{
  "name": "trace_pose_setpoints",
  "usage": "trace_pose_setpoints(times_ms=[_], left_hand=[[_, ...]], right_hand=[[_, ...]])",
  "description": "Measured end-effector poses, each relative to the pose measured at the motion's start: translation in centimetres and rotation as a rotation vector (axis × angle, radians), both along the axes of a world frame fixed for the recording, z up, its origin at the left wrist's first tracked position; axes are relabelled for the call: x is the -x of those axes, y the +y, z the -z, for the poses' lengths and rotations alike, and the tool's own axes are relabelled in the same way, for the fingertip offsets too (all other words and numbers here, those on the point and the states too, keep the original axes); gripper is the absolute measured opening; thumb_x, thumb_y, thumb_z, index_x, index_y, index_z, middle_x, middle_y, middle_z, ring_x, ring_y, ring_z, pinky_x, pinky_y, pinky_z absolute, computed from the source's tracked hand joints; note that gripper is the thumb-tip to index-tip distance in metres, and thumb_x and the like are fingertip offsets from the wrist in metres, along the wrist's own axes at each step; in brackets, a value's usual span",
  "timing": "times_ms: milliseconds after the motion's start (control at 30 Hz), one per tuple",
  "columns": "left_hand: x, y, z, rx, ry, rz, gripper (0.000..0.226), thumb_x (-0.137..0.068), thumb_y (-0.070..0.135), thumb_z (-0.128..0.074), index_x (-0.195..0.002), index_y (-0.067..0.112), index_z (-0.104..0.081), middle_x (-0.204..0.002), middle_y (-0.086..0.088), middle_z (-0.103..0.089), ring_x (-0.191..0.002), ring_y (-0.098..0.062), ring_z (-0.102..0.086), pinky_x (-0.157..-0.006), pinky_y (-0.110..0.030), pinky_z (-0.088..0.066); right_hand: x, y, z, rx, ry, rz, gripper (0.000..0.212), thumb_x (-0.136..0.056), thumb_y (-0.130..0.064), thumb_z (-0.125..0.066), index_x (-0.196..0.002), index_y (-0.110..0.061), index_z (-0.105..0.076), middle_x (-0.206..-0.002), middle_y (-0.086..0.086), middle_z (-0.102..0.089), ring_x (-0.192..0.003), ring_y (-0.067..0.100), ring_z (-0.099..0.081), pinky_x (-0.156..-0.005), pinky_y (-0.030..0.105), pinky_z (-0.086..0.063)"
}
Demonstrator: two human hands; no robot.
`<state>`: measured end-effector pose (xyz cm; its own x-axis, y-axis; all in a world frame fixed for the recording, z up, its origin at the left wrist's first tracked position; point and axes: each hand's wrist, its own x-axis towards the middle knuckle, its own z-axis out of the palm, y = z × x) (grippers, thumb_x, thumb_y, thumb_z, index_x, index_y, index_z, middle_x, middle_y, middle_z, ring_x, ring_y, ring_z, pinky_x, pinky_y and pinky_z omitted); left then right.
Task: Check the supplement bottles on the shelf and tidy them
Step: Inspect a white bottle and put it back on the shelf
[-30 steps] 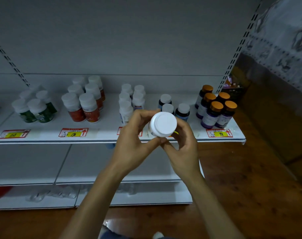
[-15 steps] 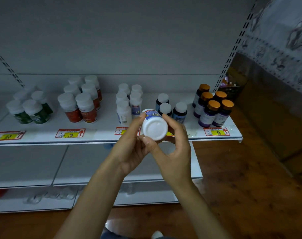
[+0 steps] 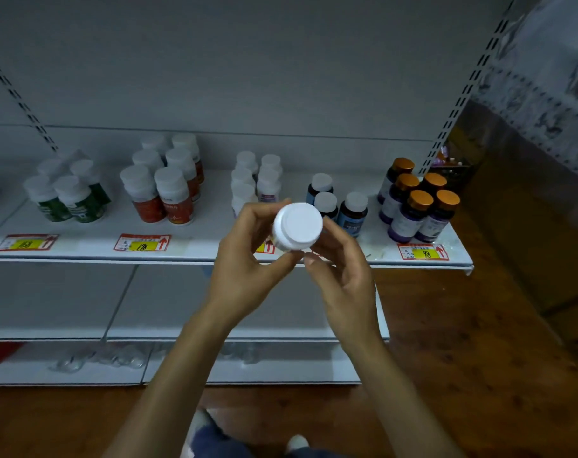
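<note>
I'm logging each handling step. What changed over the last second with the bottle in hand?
The white bottle was tipped half a second ago, showing a strip of blue label above its white end; now it is turned back, cap facing the camera. The left hand and right hand kept their grip; nothing was let go. The other bottles on the shelf stayed put.

Both hands — left hand [image 3: 244, 259], right hand [image 3: 343, 276] — hold a white-capped bottle [image 3: 297, 228] before the shelf [image 3: 83, 249].

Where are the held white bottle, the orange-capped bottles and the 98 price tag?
held white bottle [image 3: 299, 226]: head view, cap centre.
orange-capped bottles [image 3: 420, 200]: head view, front-left cap.
98 price tag [image 3: 424, 253]: head view, yellow patch.
</note>
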<state>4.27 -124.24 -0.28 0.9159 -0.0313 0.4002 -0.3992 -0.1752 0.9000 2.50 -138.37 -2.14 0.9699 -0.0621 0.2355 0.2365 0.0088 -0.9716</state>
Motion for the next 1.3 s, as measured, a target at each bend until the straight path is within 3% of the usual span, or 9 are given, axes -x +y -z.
trace_pose_setpoints(times_ms=[100,233,467,667,733,833,1033,1200,1300], left_hand=[[0.4,0.2,0.6,-0.008,-0.006,0.002,0.049,-0.075,0.021,-0.076,-0.117,0.027,-0.052,-0.128,0.007,-0.062,-0.121,-0.016,-0.058,-0.099,-0.031,-0.047],[0.3,1.5,1.5,-0.051,0.073,-0.065,0.050,-0.072,0.017,-0.078,-0.111,0.034,-0.051,-0.116,0.023,-0.064,-0.113,-0.006,-0.060,-0.093,-0.020,-0.047],[-2.1,4.6,3.4,-0.110,0.185,-0.110,0.051,-0.071,0.008,-0.083,-0.102,0.031,-0.050,-0.110,0.016,-0.064,-0.106,-0.004,-0.063,-0.088,-0.020,-0.051],[-6.6,5.6,4.4,-0.131,0.197,-0.217,0.079,-0.078,0.009,-0.077,-0.139,0.025,-0.031,-0.126,0.025,-0.043,-0.110,0.017,-0.046,-0.080,0.003,-0.037],[-8.3,6.3,5.5,-0.134,0.241,-0.295,0.083,-0.081,0.016,-0.075,-0.147,0.015,-0.025,-0.140,0.006,-0.041,-0.123,-0.002,-0.043,-0.087,-0.003,-0.038],[-11.1,7.2,7.4,-0.242,0.269,-0.306,0.090,-0.081,0.022,-0.075,-0.151,0.011,-0.018,-0.153,-0.010,-0.032,-0.136,-0.027,-0.039,-0.104,-0.037,-0.042],[-14.7,6.9,7.6,-0.174,0.257,-0.138,0.072,-0.074,0.037,-0.075,-0.136,0.034,-0.038,-0.131,0.012,-0.055,-0.116,-0.007,-0.055,-0.090,-0.028,-0.049],[-15.4,7.5,7.6,-0.109,0.236,-0.030,0.073,-0.076,0.033,-0.075,-0.139,0.036,-0.038,-0.134,0.017,-0.052,-0.117,0.001,-0.052,-0.089,-0.016,-0.044],[-14.7,7.8,7.8,-0.081,0.284,-0.026,0.063,-0.081,0.031,-0.074,-0.135,0.032,-0.043,-0.127,0.012,-0.058,-0.110,-0.006,-0.057,-0.085,-0.014,-0.046]], right_hand=[[-0.1,0.5,-0.1,0.083,-0.045,-0.029,0.066,-0.079,-0.030,-0.071,-0.140,-0.025,-0.045,-0.125,-0.026,-0.058,-0.119,0.005,-0.056,-0.095,0.020,-0.049],[-0.6,1.6,0.2,0.151,-0.050,-0.067,0.054,-0.081,-0.023,-0.073,-0.131,-0.023,-0.052,-0.124,-0.021,-0.059,-0.118,0.007,-0.056,-0.095,0.026,-0.050],[-3.4,3.8,0.7,0.310,0.077,-0.193,0.050,-0.086,-0.019,-0.071,-0.129,-0.033,-0.048,-0.121,-0.026,-0.055,-0.111,-0.008,-0.054,-0.089,0.009,-0.045],[-8.3,5.9,1.2,0.483,0.256,-0.025,0.044,-0.098,-0.024,-0.052,-0.138,-0.015,-0.038,-0.124,-0.001,-0.056,-0.108,0.010,-0.054,-0.074,0.012,-0.040],[-10.3,6.3,1.4,0.555,0.297,0.006,0.040,-0.099,-0.023,-0.050,-0.136,-0.012,-0.039,-0.131,0.007,-0.055,-0.113,0.019,-0.054,-0.081,0.021,-0.037],[-12.8,7.1,1.5,0.595,0.374,0.029,0.031,-0.101,-0.022,-0.046,-0.129,-0.009,-0.043,-0.124,0.012,-0.055,-0.109,0.024,-0.053,-0.081,0.024,-0.034],[-14.4,8.1,0.9,0.615,0.427,0.033,0.014,-0.101,-0.023,-0.045,-0.109,-0.012,-0.048,-0.111,0.014,-0.058,-0.093,0.027,-0.054,-0.074,0.033,-0.041],[-15.1,8.3,2.1,0.607,0.411,0.033,0.036,-0.100,-0.034,-0.045,-0.132,-0.017,-0.044,-0.124,0.004,-0.057,-0.111,0.023,-0.056,-0.082,0.027,-0.038],[-14.6,8.5,2.4,0.594,0.425,0.058,0.063,-0.100,-0.035,-0.047,-0.152,-0.015,-0.019,-0.146,0.008,-0.045,-0.127,0.025,-0.049,-0.089,0.021,-0.036]])
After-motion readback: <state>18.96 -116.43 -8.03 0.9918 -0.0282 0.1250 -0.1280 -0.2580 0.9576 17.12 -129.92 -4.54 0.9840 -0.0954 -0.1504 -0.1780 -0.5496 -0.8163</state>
